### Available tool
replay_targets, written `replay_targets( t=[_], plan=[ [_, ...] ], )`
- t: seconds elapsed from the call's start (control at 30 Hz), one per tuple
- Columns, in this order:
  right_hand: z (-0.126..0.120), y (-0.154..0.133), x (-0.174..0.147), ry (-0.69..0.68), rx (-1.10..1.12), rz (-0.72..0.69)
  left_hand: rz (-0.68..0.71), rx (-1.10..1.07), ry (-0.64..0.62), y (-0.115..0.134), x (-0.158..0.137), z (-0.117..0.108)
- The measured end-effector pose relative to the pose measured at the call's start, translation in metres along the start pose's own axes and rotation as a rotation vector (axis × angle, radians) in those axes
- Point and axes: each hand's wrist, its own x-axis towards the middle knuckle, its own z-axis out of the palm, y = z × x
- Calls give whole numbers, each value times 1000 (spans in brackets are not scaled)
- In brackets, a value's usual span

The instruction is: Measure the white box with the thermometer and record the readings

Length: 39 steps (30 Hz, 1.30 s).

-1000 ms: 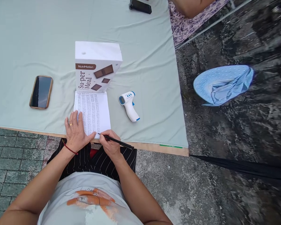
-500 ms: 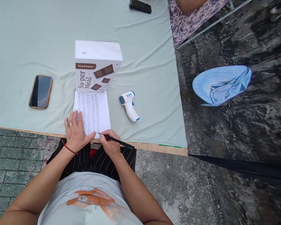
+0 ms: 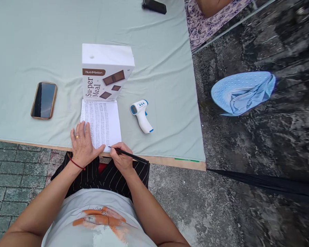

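Within the right grip point(image 3: 122, 162), the pen point(image 3: 134, 157) slants crosswise — tip leftward.

Paper point(image 3: 113, 120) at near edge of table point(image 3: 170, 103), box point(image 3: 108, 55) upright at paper's far edge. Phone point(image 3: 44, 100) left of both, thermometer point(image 3: 143, 120) right of paper. Left hand point(image 3: 84, 144) on paper's near left, right hand point(image 3: 121, 157) at near right corner, pen point(image 3: 134, 156) in it. Hat point(image 3: 243, 92) beyond table's right edge.

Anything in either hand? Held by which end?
Right hand holds a black pen toward its writing end, back end sticking out. Left hand grips nothing; it lies spread over the left edge of the paper.
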Motion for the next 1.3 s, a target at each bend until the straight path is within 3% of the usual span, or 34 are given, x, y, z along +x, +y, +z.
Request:
replay_targets(
  t=[0.87, 1.17, 1.3],
  plan=[
    [1, 3, -2, 52, -6, 23, 6, -4, 19, 1, -1, 1],
    [-1, 3, -1, -6, -33, 21, 3, -9, 16, 0, 1, 2],
    [0, 6, -7, 76, -22, 49, 2, -35, 9, 1, -4, 2]
  ],
)
